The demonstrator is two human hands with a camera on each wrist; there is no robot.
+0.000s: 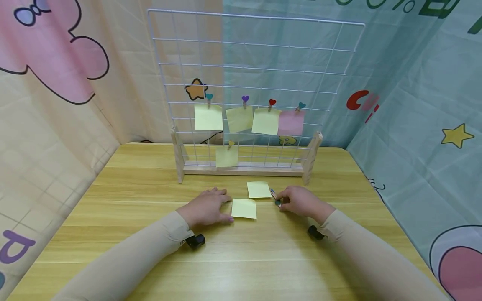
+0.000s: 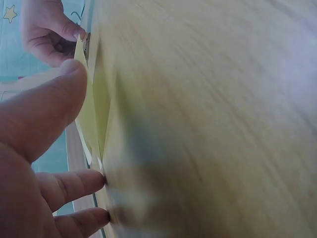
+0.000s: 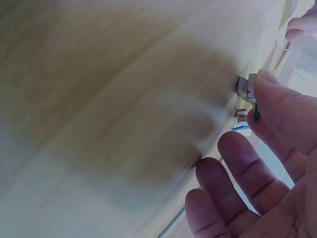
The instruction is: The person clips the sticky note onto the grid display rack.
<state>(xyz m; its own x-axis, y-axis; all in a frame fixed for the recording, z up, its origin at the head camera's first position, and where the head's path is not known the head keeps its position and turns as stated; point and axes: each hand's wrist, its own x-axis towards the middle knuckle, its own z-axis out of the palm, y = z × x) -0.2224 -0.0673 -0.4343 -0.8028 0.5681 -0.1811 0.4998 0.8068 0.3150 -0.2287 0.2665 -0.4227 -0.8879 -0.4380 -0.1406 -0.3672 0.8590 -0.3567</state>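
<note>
Wood-grain table (image 1: 244, 259) fills 6 o'clock from where I stand. Cream cloth (image 1: 64, 138) hangs at 9, pale blue-green cloth (image 1: 410, 138) at 3. Prints noted: pink black-outlined shape (image 1: 49, 46), 10; purple letter (image 1: 10, 248), 8; green lettering (image 1: 438, 8), cut off, 2; yellow star (image 1: 457, 136), 3; pink rounded print (image 1: 465, 271), 4.

Printed fabric drapes (image 1: 410, 125) (a yellow star (image 1: 457, 136) at right) border the wood-grained table (image 1: 248, 263) at back and sides.
</note>
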